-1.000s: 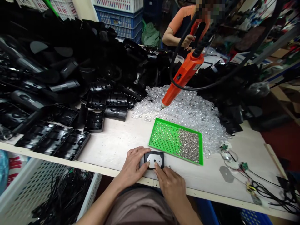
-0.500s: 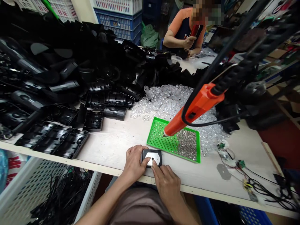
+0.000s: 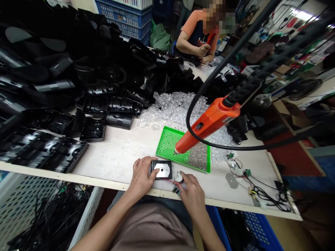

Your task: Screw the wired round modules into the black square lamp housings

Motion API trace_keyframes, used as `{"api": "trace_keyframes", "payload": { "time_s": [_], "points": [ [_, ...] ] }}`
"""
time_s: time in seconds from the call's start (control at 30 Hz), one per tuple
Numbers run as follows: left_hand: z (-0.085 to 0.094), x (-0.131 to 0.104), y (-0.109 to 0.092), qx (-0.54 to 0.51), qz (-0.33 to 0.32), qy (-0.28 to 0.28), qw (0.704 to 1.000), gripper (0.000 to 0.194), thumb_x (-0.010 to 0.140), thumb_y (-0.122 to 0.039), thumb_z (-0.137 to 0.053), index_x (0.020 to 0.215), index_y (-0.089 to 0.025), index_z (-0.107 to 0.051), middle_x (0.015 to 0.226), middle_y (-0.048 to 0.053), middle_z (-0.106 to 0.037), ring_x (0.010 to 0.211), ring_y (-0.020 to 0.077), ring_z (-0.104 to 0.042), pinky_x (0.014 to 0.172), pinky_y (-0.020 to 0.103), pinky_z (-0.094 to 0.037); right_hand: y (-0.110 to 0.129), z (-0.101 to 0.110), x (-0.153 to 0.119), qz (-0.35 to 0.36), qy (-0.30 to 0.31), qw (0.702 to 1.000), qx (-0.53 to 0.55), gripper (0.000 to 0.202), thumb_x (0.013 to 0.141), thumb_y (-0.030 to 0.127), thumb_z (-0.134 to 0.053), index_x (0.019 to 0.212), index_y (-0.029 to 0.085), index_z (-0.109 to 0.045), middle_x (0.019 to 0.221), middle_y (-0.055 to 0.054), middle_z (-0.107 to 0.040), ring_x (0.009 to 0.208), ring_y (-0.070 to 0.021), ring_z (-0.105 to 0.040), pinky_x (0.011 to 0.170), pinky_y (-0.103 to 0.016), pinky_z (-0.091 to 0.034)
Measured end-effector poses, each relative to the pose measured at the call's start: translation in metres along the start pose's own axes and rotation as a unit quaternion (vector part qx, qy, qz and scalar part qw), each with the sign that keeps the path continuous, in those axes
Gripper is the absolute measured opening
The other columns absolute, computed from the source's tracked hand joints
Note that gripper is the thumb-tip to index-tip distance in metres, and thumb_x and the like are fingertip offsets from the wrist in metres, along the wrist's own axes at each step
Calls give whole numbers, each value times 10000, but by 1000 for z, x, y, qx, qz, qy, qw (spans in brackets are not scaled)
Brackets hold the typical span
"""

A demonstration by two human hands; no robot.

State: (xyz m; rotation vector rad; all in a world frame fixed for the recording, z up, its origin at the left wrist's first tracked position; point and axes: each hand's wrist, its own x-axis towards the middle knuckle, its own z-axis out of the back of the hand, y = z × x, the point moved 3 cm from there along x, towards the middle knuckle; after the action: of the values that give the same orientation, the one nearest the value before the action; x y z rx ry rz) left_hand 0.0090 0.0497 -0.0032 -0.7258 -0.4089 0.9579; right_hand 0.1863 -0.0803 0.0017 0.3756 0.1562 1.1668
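A black square plastic housing (image 3: 170, 168) with a silvery metal plate (image 3: 164, 171) on it lies on the table close to the front edge. My left hand (image 3: 141, 177) grips the housing's left side, the thumb resting on the plate. A small hole is at the plate's centre. Just right of the housing, my right hand (image 3: 192, 190) is closed on a small silvery motor (image 3: 178, 177). Red wires run from the motor to a small green circuit board (image 3: 176, 189) beneath my fingers. Behind both hands stands a green perforated tray (image 3: 169, 157) with many small screws (image 3: 198, 156).
An orange electric screwdriver (image 3: 205, 124) hangs tip-down over the tray. Clear plastic parts (image 3: 172, 108) and black shells (image 3: 119, 121) are heaped behind. At right lie wired boards (image 3: 247, 173) and a loose metal plate (image 3: 231, 181). A co-worker (image 3: 196, 35) sits across the table.
My right hand has left the metal plate, moved right and now holds the wired motor. My left hand still grips the housing. The whole view has shifted somewhat.
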Motion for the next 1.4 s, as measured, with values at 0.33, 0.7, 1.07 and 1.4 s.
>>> {"api": "trace_keyframes", "payload": {
  "time_s": [0.33,0.7,1.07,1.4],
  "points": [
    [-6,-10,-6,45,-29,-42,998,382,935,-268,-436,1313,-214,-429,1281,98,-590,1273,262,-454,1093,518,-239,26,35,43,205,88,969,104,428,907,165,-465,1327,225,-520,1041,-82,-681,920,-206,-645,794,-337,-547],
    [-6,-15,-13,88,-35,-59,994,444,917,-192,-434,1360,-168,-430,1264,120,-593,1262,279,-457,1082,524,-267,80,34,48,405,79,885,-217,481,841,89,-487,1318,148,-476,962,-140,-622,840,-257,-554,712,-400,-516],
    [-5,-14,-14,92,-17,-49,994,465,898,-149,-426,1363,-167,-436,1267,104,-599,1251,283,-452,1072,503,-284,75,26,62,365,66,928,37,160,919,121,-486,999,167,-618,983,-88,-673,941,-216,-609,803,-367,-560],
    [-7,-15,-12,94,-29,-64,993,501,898,-154,-429,1398,-176,-403,1279,106,-597,1252,280,-454,1062,490,-298,71,20,63,441,48,896,30,298,922,105,-451,1167,142,-617,1103,-124,-691,1029,-224,-599,793,-354,-590]
  ]
}}
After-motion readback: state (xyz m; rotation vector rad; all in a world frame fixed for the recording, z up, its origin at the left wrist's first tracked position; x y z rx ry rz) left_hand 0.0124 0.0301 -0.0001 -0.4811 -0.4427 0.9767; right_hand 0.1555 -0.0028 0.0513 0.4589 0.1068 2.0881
